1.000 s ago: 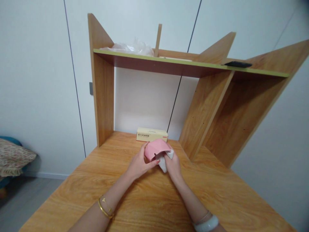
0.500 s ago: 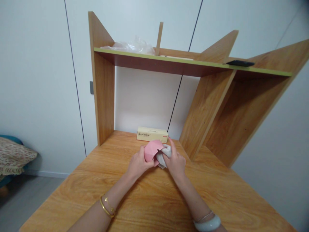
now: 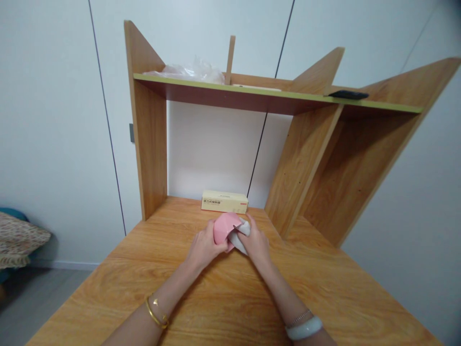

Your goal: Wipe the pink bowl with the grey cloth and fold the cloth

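My left hand (image 3: 206, 244) is closed around the left side of a glossy pink packet (image 3: 225, 226) with creased, angular faces. Soft white tissue-like material (image 3: 238, 240) shows at the packet's open right end. My right hand (image 3: 256, 242) grips this white material, its thumb and fingertips partly hidden in the folds. Both hands are close together above the wooden desk (image 3: 230, 298). Just behind them lies a long cream-coloured box (image 3: 224, 202) with dark printed characters, apart from the hands.
A wooden shelf unit (image 3: 153, 144) rises from the back of the desk. Its upper board carries a crumpled clear plastic bag (image 3: 194, 72) and a flat black object (image 3: 348, 94). To the far left, a patterned cloth (image 3: 19, 240) covers something blue.
The right hand has drawn slightly inward, pressing the white material closer against the pink packet. The whole view has shifted a little, so the shelf appears farther left.
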Tool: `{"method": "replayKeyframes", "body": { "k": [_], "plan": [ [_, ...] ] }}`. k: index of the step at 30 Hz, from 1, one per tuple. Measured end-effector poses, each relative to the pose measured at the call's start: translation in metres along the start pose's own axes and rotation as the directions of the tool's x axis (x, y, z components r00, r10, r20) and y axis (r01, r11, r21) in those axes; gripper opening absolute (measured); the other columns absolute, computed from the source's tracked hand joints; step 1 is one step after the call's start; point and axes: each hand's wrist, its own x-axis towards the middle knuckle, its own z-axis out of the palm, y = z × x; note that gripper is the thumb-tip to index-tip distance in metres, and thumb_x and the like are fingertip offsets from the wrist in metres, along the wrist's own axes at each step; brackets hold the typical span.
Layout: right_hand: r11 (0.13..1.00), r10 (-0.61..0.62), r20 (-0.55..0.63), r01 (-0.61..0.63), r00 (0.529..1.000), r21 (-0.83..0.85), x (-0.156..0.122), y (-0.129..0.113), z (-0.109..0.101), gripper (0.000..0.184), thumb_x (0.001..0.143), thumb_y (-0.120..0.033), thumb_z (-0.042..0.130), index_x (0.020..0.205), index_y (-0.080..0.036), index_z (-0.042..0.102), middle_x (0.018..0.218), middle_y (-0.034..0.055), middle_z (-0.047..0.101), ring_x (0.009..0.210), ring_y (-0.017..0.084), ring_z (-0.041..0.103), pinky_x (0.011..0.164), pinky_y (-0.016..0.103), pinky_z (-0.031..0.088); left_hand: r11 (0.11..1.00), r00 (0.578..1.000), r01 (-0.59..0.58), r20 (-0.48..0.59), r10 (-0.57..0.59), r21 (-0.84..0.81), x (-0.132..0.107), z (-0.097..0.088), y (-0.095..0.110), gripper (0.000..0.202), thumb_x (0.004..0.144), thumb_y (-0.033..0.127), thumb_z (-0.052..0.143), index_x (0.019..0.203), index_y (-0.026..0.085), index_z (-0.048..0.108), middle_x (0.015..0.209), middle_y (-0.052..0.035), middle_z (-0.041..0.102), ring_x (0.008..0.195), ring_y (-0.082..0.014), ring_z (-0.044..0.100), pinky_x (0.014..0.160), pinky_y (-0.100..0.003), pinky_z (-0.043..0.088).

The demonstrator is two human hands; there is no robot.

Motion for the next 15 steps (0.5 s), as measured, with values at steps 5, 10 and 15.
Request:
{"method": "replayKeyframes", "body": {
  "k": [5, 10, 15],
  "plan": [
    [0.975, -0.22, -0.076, 0.217, 0.973, -0.044, -0.002, 0.0, -0.002, 0.053, 0.078, -0.033, 0.049, 0.128, -0.022, 0.037, 0.082, 0.0068, 0.065, 0.076, 0.02, 0.06, 0.065, 0.026, 0.04, 0.998, 0.999, -0.03, 0.045, 0.028, 0.062, 0.0, 0.001, -0.001, 0.051, 0.068, 0.035, 0.055, 0.115, 0.017, 0.042, 0.094, -0.0101, 0.064, 0.082, -0.0263, 0.061, 0.063, -0.029, 0.042],
    [0.995, -0.082, 0.041, 0.084, 0.996, -0.05, -0.001, 0.003, 0.003, 0.063, 0.074, -0.037, 0.054, 0.131, -0.023, 0.031, 0.087, 0.0077, 0.065, 0.078, 0.023, 0.06, 0.062, 0.028, 0.04, 0.987, 0.994, -0.101, 0.043, 0.097, 0.121, -0.002, -0.002, 0.001, 0.058, 0.068, 0.048, 0.055, 0.117, 0.02, 0.041, 0.102, -0.0109, 0.062, 0.088, -0.0292, 0.059, 0.07, -0.032, 0.042],
    [0.979, -0.067, 0.047, 0.057, 0.997, 0.196, -0.001, 0.007, 0.009, 0.055, 0.075, -0.031, 0.051, 0.127, -0.022, 0.037, 0.095, 0.0082, 0.065, 0.084, 0.023, 0.06, 0.066, 0.029, 0.041, 0.986, 0.987, -0.162, -0.008, 0.162, 0.026, -0.001, -0.007, -0.004, 0.069, 0.068, 0.05, 0.056, 0.126, 0.022, 0.032, 0.112, -0.0106, 0.057, 0.097, -0.0291, 0.055, 0.08, -0.036, 0.04]
  ]
}}
